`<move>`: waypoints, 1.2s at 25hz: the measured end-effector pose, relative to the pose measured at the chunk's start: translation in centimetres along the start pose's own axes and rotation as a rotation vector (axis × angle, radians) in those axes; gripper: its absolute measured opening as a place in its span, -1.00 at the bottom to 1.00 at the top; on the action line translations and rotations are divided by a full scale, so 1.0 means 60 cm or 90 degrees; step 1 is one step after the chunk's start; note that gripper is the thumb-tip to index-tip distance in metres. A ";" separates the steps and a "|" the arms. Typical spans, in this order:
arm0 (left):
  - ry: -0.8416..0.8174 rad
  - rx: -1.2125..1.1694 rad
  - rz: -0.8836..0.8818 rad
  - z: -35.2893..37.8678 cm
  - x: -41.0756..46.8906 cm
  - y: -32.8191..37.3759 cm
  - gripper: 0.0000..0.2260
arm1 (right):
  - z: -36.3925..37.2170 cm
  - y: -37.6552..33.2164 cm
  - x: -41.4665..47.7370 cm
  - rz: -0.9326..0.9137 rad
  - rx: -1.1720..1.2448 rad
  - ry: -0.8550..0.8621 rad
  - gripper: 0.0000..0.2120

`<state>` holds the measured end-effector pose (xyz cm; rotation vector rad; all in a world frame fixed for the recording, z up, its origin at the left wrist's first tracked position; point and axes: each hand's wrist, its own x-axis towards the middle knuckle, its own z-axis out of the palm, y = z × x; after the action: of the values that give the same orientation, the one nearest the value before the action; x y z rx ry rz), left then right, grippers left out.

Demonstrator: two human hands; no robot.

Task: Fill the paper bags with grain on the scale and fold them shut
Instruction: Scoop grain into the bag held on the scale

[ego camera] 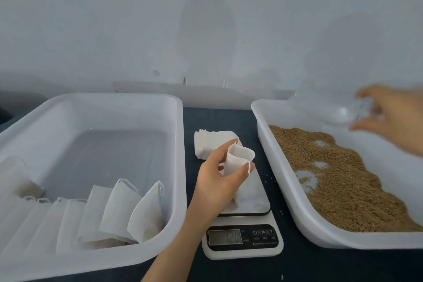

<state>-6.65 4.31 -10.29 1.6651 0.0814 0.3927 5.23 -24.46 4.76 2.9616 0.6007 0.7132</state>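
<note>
**Over the scale, an open bag waits for grain**

At the middle of the dark desk (320,265), the left hand (215,181) holds a small white paper bag (238,160) over the platform of the white digital scale (245,247). Thumb and fingers curl round the bag's sides so that its mouth gapes upward. Its long axis stands roughly upright, tipped a little to the right. The hand hides whether its bottom touches the platform.

The brown grain (338,178) lies to the right of the bag, in the white plastic tray (304,208) by the desk's right edge. The right hand (393,114) is the nearer one, reaching over that tray's far corner. Its fingers curl round a pale, blurred thing, apparently a clear plastic scoop (343,113).

I judge the coming move to be a scoopful carried leftward to the bag's mouth.
</note>
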 end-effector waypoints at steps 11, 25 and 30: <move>0.000 0.053 0.009 -0.004 -0.007 0.001 -0.57 | 0.135 -0.020 -0.119 0.135 0.198 -0.200 -0.43; 0.001 0.072 0.009 -0.002 -0.009 0.001 -0.61 | 0.135 -0.028 -0.130 0.132 0.173 -0.259 -0.39; 0.000 0.071 0.010 -0.002 -0.008 0.000 -0.60 | 0.136 -0.023 -0.132 0.107 0.087 -0.325 -0.46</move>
<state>-7.15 4.31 -10.37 1.7772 0.0925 0.4067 1.89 -25.75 -6.14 3.1523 0.3755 -0.0984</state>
